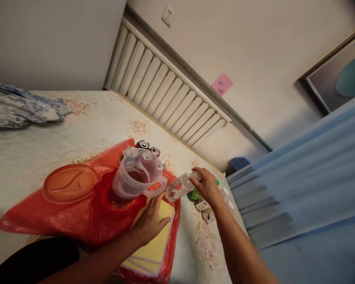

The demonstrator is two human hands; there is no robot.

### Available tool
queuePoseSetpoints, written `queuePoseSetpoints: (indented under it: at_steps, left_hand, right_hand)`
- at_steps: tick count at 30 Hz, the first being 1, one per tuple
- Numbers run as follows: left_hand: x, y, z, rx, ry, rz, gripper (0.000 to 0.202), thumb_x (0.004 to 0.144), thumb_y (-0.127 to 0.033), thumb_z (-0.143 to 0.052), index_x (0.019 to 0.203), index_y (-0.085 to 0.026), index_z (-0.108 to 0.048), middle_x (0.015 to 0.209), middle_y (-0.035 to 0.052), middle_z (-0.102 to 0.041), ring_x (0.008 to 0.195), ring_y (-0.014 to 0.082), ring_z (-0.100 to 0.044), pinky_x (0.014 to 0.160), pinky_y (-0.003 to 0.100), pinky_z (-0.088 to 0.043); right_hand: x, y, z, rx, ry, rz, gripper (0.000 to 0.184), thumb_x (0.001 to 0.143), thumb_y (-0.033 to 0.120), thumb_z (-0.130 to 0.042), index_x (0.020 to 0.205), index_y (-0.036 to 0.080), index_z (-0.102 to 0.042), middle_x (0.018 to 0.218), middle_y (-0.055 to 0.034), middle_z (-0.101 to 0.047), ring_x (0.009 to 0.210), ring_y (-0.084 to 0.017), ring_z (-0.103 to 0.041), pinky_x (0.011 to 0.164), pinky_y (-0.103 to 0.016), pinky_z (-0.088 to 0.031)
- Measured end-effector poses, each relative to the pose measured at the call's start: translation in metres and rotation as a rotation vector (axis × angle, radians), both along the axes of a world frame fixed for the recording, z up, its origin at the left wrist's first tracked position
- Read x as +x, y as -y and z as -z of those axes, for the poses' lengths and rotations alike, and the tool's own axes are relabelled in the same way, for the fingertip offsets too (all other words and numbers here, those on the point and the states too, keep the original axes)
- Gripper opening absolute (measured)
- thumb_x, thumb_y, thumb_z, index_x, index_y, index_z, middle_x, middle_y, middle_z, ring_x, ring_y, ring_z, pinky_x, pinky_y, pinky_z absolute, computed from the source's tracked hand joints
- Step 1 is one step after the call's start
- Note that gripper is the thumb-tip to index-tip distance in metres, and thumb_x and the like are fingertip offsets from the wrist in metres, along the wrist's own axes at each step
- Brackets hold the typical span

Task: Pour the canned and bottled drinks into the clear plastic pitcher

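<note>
My right hand (207,184) grips a clear bottle (180,187) near its neck, and the bottle is tilted, its printed base pointing left. My left hand (151,221) is open above yellow cloths (158,246), thumb spread and fingertips close to the bottle's base and the pitcher's handle; whether they touch either, I cannot tell. A translucent plastic pitcher (126,181) with dark, foamy liquid inside stands to the left of both hands. Its likely lid, an orange-red round disc (71,182), lies farther left. Red plastic sheeting (68,217) is spread beneath these things.
Several drink cans (143,144) stand behind the pitcher. Right of the bottle are a green-labelled bottle (193,195) and small packages (201,205), partly behind my right arm. A patterned cloth (23,106) lies at far left. A white radiator (165,86) and blue curtain (284,181) border the table.
</note>
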State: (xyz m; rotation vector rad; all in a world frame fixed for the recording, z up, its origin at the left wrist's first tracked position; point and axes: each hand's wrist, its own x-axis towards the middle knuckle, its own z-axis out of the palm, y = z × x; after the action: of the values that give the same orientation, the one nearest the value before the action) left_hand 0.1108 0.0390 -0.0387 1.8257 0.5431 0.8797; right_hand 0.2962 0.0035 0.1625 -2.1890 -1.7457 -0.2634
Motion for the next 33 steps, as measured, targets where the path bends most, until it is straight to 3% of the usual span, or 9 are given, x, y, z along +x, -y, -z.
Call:
queuePoseSetpoints:
  at_steps: [6,9,13,21,25,28,33]
  left_hand:
    - [-0.007,0.002,-0.017,-0.179,0.013,0.170,0.099,0.064,-0.016,-0.075,0.152,-0.020,-0.029,0.157,0.0184,-0.040,0.144,0.0341,-0.040,0.118,0.051,-0.036]
    - [-0.013,0.002,-0.023,-0.182,-0.019,0.269,0.091,0.063,-0.016,-0.074,0.147,-0.022,-0.037,0.148,0.0134,-0.050,0.134,0.0306,-0.049,0.114,0.046,-0.041]
    - [-0.021,0.002,-0.029,-0.135,-0.062,0.330,0.070,0.063,-0.018,-0.074,0.129,-0.021,-0.051,0.123,0.0066,-0.064,0.110,0.0254,-0.060,0.098,0.038,-0.050]
    - [-0.039,-0.004,-0.044,-0.190,-0.077,0.459,0.052,0.062,-0.021,-0.073,0.111,-0.021,-0.057,0.099,-0.0008,-0.065,0.085,0.0180,-0.058,0.077,0.028,-0.049]
    - [-0.044,-0.007,-0.044,-0.302,-0.040,0.532,0.064,0.061,-0.024,-0.076,0.121,-0.021,-0.056,0.105,0.0007,-0.066,0.089,0.0197,-0.059,0.078,0.029,-0.051]
    - [-0.046,-0.010,-0.040,-0.338,-0.093,0.546,0.070,0.059,-0.026,-0.079,0.125,-0.021,-0.055,0.110,0.0028,-0.066,0.094,0.0226,-0.061,0.079,0.031,-0.052]
    - [-0.050,-0.014,-0.032,-0.377,-0.145,0.615,0.073,0.057,-0.028,-0.080,0.125,-0.021,-0.056,0.113,0.0022,-0.065,0.099,0.0243,-0.061,0.083,0.032,-0.052]
  right_hand:
    - [-0.043,0.056,0.010,0.000,-0.194,-0.099,0.025,0.088,0.028,-0.068,0.113,0.023,-0.070,0.103,-0.0067,-0.070,0.084,-0.022,-0.065,0.076,-0.033,-0.051]
    - [-0.058,0.069,0.019,0.001,-0.240,-0.141,0.029,0.090,0.033,-0.070,0.118,0.023,-0.069,0.109,-0.0085,-0.070,0.090,-0.023,-0.065,0.079,-0.033,-0.051]
    - [-0.069,0.080,0.026,0.010,-0.281,-0.162,0.031,0.097,0.039,-0.062,0.124,0.025,-0.067,0.112,-0.0086,-0.070,0.092,-0.022,-0.066,0.077,-0.031,-0.051]
    - [-0.081,0.092,0.025,0.076,-0.328,-0.135,0.026,0.096,0.038,-0.062,0.118,0.027,-0.071,0.108,-0.0071,-0.071,0.101,-0.025,-0.064,0.090,-0.037,-0.048]
    - [-0.071,0.094,0.034,0.200,-0.612,-0.135,0.027,0.093,0.042,-0.065,0.113,0.028,-0.073,0.112,-0.0072,-0.072,0.108,-0.027,-0.064,0.094,-0.039,-0.048]
    - [-0.062,0.093,0.044,0.363,-0.847,-0.053,0.032,0.090,0.044,-0.069,0.116,0.026,-0.073,0.121,-0.0083,-0.071,0.114,-0.028,-0.062,0.098,-0.042,-0.047]
    - [-0.053,0.079,0.070,0.556,-1.128,0.134,0.040,0.077,0.046,-0.080,0.110,0.024,-0.075,0.116,-0.0082,-0.074,0.099,-0.025,-0.068,0.089,-0.040,-0.053]
